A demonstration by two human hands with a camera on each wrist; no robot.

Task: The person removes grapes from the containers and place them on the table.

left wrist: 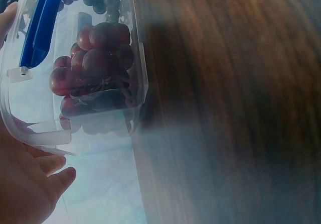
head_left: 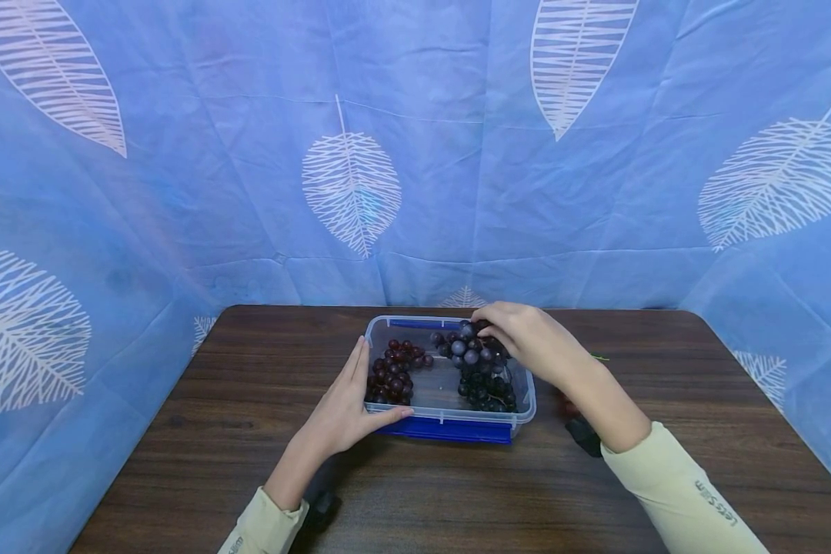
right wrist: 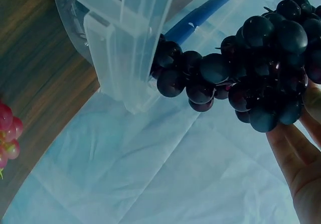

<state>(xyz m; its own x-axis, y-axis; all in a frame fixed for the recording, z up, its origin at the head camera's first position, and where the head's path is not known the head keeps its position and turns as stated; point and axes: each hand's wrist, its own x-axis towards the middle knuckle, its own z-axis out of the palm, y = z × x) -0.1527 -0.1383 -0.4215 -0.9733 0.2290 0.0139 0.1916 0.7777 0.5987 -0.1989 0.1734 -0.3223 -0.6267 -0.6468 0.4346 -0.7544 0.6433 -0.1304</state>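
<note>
A clear plastic container (head_left: 405,410) with blue latches stands near the table's back edge. My left hand (head_left: 339,415) holds its near left corner, thumb along the front rim and fingers against the left wall. Dark red grapes (head_left: 391,377) lie inside at the left, also seen through the wall in the left wrist view. At the right, a blackish bunch of grapes (head_left: 488,391) lies inside. Over the container's back right part, my right hand (head_left: 526,342) grips a bunch of dark purple grapes (right wrist: 261,68); part of that bunch is hidden by the fingers.
To the right of the container, pinkish-red grapes (right wrist: 7,133) lie on the brown wooden table (head_left: 249,400), mostly hidden by the right forearm in the head view. A blue cloth (head_left: 429,192) with white leaf prints hangs behind and beside the table.
</note>
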